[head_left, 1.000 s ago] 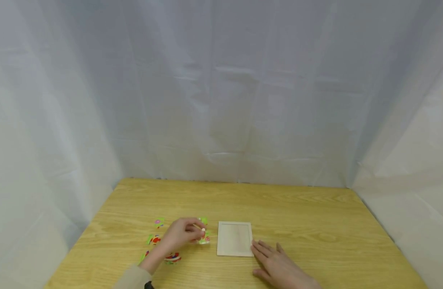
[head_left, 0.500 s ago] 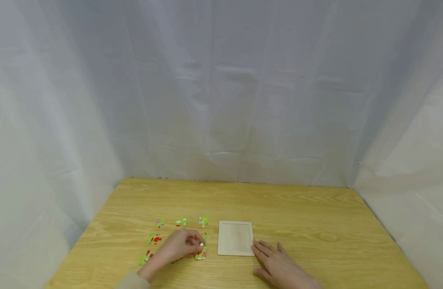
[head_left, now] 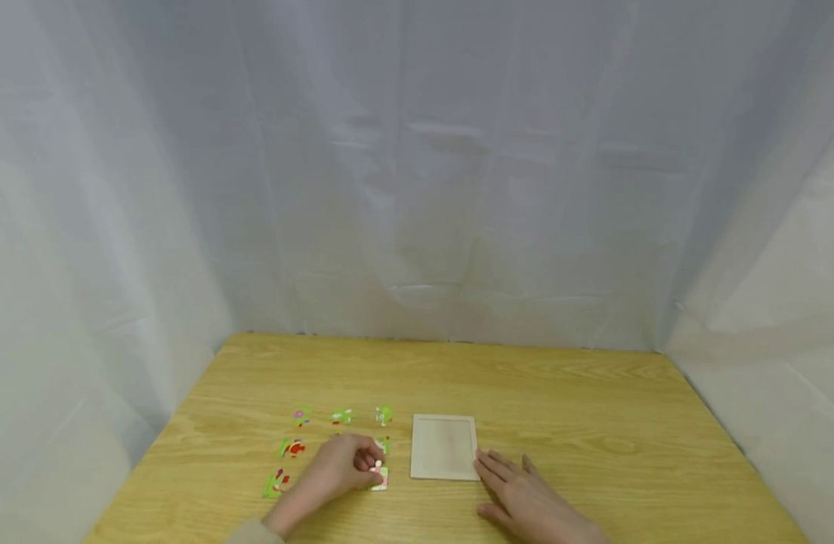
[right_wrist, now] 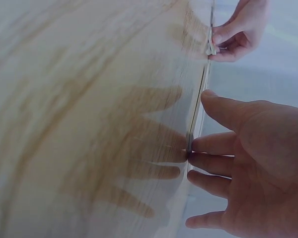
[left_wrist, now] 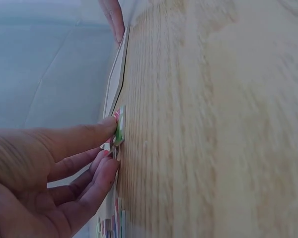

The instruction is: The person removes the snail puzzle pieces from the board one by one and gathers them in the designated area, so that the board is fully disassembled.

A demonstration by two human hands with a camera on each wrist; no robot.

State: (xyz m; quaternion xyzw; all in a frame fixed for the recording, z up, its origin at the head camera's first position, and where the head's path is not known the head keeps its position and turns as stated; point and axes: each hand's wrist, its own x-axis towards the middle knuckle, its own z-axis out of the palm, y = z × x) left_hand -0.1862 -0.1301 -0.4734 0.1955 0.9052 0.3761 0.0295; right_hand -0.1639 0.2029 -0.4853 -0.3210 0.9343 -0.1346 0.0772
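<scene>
With thumb and curled fingers, my left hand point(head_left: 340, 465) pinches a pink, white and green jigsaw piece point(head_left: 381, 478) at the lower right of the other pieces. In the left wrist view that piece stands slightly tilted at the table surface, the thumb against its near side. To its right lies a pale wooden puzzle tray point(head_left: 444, 448) with a raised rim and a bare inside. My right hand point(head_left: 526, 495) rests flat on the table, its straight fingertips touching the tray's right edge; the right wrist view shows those fingers spread.
Several jigsaw pieces lie left of the tray, among them a green one with a pink flower point(head_left: 301, 415), a red and green one point(head_left: 291, 448) and a green one point(head_left: 384, 415). My left hand covers part of this group. White sheeting point(head_left: 444, 189) hangs behind the wooden table point(head_left: 594, 408).
My left hand has come toward me with the piece, from beside the right-hand column's middle to its near end. The right hand stays at the tray's edge.
</scene>
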